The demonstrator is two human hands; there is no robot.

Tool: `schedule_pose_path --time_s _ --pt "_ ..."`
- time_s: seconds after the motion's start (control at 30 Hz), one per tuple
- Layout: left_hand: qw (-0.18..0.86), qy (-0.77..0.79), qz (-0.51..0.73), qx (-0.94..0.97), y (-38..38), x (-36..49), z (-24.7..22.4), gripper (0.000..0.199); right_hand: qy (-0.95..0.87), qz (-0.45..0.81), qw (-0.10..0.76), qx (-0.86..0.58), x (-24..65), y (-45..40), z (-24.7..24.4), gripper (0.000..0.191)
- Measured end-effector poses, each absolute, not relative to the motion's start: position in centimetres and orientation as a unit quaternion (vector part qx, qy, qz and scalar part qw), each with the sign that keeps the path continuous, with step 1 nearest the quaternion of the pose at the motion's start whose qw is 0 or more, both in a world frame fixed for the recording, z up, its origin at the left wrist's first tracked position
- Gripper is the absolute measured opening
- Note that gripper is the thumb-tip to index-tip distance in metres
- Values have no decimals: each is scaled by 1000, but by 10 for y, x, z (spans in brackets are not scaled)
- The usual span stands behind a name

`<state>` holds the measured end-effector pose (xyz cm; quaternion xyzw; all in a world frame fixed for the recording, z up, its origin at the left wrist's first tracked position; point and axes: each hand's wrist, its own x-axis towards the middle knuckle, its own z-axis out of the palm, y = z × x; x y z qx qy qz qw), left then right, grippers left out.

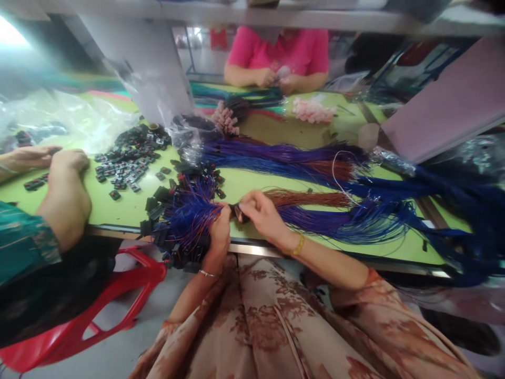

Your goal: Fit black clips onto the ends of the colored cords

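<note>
Both hands grip: left hand (218, 231) closed around a bunch of blue wires (189, 216) with black plugs, right hand (262, 213) pinching one small plug (238, 212), at the table's (118, 208) near edge. Recommended: hold the plug square, bunch steady.

Green worktop (130, 205). Landmark: pile of black connectors (130, 155). Right of it, long bundles of blue and purple wires (284, 158); beyond those, pink parts (313, 109). Behind the pile, clear plastic bags (79, 118). Nearer edge: wired connector bunch (181, 216).
</note>
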<state>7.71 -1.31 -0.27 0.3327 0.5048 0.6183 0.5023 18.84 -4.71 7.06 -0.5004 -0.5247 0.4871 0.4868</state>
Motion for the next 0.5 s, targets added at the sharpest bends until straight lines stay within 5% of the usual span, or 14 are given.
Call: schedule_pose_path --time_s 0.3,0.5 --pt "686 421 552 219 -17 77 21 16 -575 453 427 -531 187 -76 11 18" --pt "691 414 543 237 -39 72 27 17 -621 405 426 -519 189 -80 17 12"
